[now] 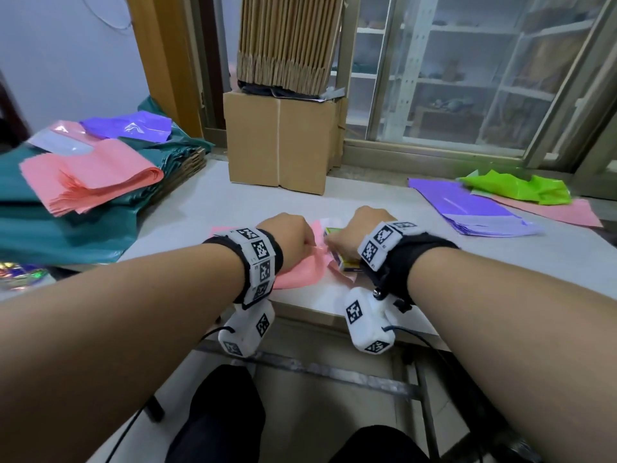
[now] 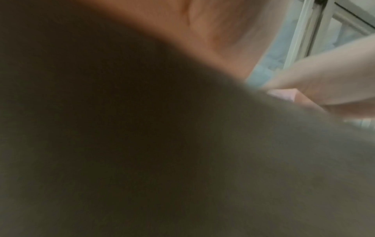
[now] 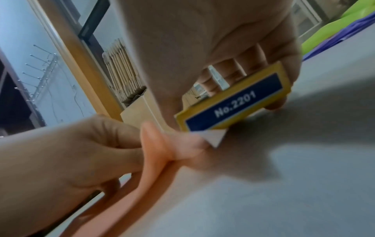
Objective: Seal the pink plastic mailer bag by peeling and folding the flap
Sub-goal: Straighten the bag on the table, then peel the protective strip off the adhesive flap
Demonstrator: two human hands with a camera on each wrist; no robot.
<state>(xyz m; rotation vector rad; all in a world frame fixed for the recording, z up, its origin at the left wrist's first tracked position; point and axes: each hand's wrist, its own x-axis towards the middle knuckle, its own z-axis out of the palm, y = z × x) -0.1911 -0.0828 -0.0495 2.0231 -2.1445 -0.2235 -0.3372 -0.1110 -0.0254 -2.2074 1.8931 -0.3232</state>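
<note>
Your left hand (image 1: 291, 237) pinches the raised edge of the pink mailer bag (image 3: 154, 154), which lies on the table (image 1: 434, 262) under both hands. Your right hand (image 1: 359, 233) curls its fingers (image 3: 227, 72) round a small yellow box (image 3: 233, 99), just right of that pinch.

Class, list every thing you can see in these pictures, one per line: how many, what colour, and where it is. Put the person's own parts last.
pink mailer bag: one, pink, near table edge, under both hands
small box: one, yellow and blue, marked No.2201, in the right hand
table: one, pale grey
pink bags: a stack, left
teal bags: a pile, left, under the pink stack
purple bags: a stack, right
green bag: one, crumpled, far right
cardboard box: one, brown, far middle
left hand: pinches the mailer's edge
right hand: grips the small box
</note>
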